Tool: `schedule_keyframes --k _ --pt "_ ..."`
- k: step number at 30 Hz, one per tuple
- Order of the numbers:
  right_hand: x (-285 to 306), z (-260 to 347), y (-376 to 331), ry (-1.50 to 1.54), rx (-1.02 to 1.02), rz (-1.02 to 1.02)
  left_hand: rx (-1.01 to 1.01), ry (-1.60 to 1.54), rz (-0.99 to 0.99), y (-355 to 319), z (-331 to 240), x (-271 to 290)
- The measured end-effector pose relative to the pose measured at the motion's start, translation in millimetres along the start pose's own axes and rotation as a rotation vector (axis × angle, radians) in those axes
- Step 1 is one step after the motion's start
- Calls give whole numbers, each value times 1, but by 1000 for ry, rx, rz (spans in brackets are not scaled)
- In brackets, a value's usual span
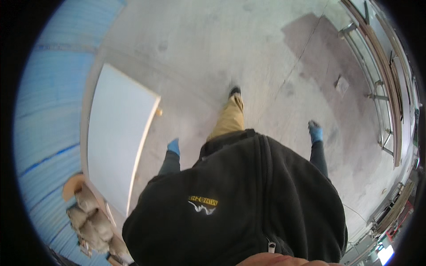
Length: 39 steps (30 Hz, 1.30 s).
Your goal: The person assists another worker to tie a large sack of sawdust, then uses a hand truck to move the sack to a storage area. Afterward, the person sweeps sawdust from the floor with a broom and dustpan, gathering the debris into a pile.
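Observation:
My left hand point(174, 146), in a blue glove, hangs low at my left side beside a large pale panel point(119, 137). It touches nothing that I can see, and its fingers are too small and turned away to make out. On my other side hangs my right hand point(315, 132), gloved in blue with dark fingertips. Its fingers are slightly apart with nothing visible in them, over the concrete floor point(266, 66). Between the hands, one leg in tan trousers point(228, 116) is stretched forward, with a dark shoe.
The panel leans along a blue corrugated wall point(53, 115) at the left. Stuffed sacks point(91, 217) are heaped behind it. At the right stands a metal frame point(381, 97) with long boards point(396, 119). A small flat scrap point(341, 85) lies on the dark floor patch.

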State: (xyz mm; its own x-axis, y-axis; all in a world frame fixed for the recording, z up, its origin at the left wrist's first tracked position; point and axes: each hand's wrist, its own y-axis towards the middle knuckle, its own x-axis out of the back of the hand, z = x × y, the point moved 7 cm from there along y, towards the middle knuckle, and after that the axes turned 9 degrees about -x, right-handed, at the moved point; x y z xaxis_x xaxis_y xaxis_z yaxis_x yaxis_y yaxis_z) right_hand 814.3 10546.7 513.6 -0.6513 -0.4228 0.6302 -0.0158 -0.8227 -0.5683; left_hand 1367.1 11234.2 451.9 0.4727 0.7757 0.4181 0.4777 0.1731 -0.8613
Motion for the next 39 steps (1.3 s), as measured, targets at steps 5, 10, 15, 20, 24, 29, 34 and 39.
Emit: schedule_keyframes --k 5,10,15,20,24,29,34,39 --pt "-33 48 55 -57 -539 257 -310 115 -21 49 -331 -115" --pt "-45 80 152 162 -703 298 -898 32 88 35 -711 -291" --pt "-59 135 310 231 -916 303 -1007 -152 300 10 -942 -448" --pt "5 425 521 -538 -347 289 -816 87 151 31 -1040 -492" --pt "64 718 675 16 -99 15 -533 -191 78 43 -1083 -513" --pt "96 925 848 242 40 -32 -368 -211 -19 63 -1218 -583" --pt "51 930 996 -788 22 282 -473 -86 7 91 -1471 -725" --pt "3 871 1080 73 -647 580 -812 201 -53 73 -1813 -929"
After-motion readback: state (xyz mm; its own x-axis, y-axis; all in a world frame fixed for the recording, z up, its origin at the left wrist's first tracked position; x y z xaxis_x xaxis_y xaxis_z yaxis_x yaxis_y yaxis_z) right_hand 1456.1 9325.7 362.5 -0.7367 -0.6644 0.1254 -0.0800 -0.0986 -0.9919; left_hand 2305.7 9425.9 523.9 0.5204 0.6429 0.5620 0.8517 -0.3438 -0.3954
